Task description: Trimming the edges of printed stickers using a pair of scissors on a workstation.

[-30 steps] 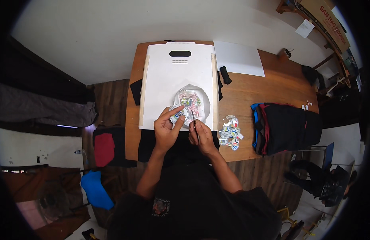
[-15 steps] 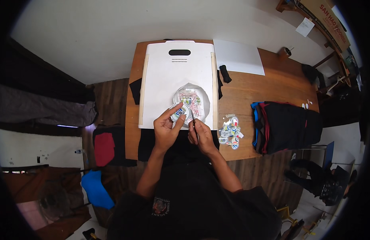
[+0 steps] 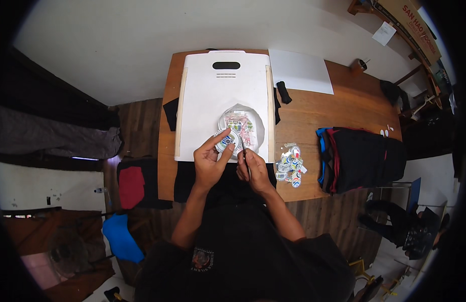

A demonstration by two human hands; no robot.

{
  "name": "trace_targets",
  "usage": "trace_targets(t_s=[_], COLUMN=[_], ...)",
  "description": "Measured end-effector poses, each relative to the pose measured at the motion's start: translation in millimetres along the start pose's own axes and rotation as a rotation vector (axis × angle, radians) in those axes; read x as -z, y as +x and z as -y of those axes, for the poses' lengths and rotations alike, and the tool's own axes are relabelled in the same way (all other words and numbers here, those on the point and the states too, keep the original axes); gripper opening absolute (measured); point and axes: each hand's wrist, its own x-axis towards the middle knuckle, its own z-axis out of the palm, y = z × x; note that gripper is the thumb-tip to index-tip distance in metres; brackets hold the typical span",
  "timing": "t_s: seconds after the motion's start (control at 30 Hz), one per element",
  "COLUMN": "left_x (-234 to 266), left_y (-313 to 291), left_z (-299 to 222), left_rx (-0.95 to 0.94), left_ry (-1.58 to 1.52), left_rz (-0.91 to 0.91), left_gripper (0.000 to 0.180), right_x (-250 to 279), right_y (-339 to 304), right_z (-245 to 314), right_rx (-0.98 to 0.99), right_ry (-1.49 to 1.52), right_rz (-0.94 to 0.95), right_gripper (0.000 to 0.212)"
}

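Note:
My left hand (image 3: 210, 157) pinches a round white sticker (image 3: 224, 145) with a blue and green print between thumb and fingers. Beside it, my right hand (image 3: 254, 170) is closed around slim dark-bladed scissors (image 3: 244, 145); the blades touch or nearly touch the sticker's right edge, and the fingers hide most of the handle. Both hands are over the near edge of a white board (image 3: 202, 105) with a slot-shaped handle hole. Just beyond them, a round white bowl-like container (image 3: 260, 128) holds printed scraps in red, green and white. Several cut round stickers (image 3: 292, 167) lie heaped right of my right hand.
The board lies on a wooden table (image 3: 306, 118) over black cloth. Folded dark garments (image 3: 366, 160) are stacked at the right. A white sheet (image 3: 303, 70), a black rolled item (image 3: 283, 93) and a brown cup (image 3: 359, 66) lie farther back. A person sits at the far right.
The round sticker has turned slightly in my left hand, and the scissors' blades have shifted a little along its edge. Both hands stay in nearly the same place.

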Motion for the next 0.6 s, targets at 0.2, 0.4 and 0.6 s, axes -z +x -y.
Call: trace_targets(t_s=[0.2,0.4,0.6], left_x=[0.5,-0.5,-0.6], left_y=[-0.1,-0.7,-1.5], left_z=[0.4,-1.8,-2.4], left_rx=[0.003,0.003,0.013], left_ry=[-0.008,-0.004,-0.010], left_rz=[0.001,0.002,0.003], left_gripper=[0.041,0.040,0.039], right_x=[-1.3,0.4,2.1], right_y=[1.1,-0.7,-0.8], right_z=[2.7,0.0,-3.4], right_rx=[0.008,-0.003,0.001], right_ry=[-0.020,0.013,0.016], right_rz=[-0.001,-0.012,0.005], right_gripper=[0.038,0.038,0.038])
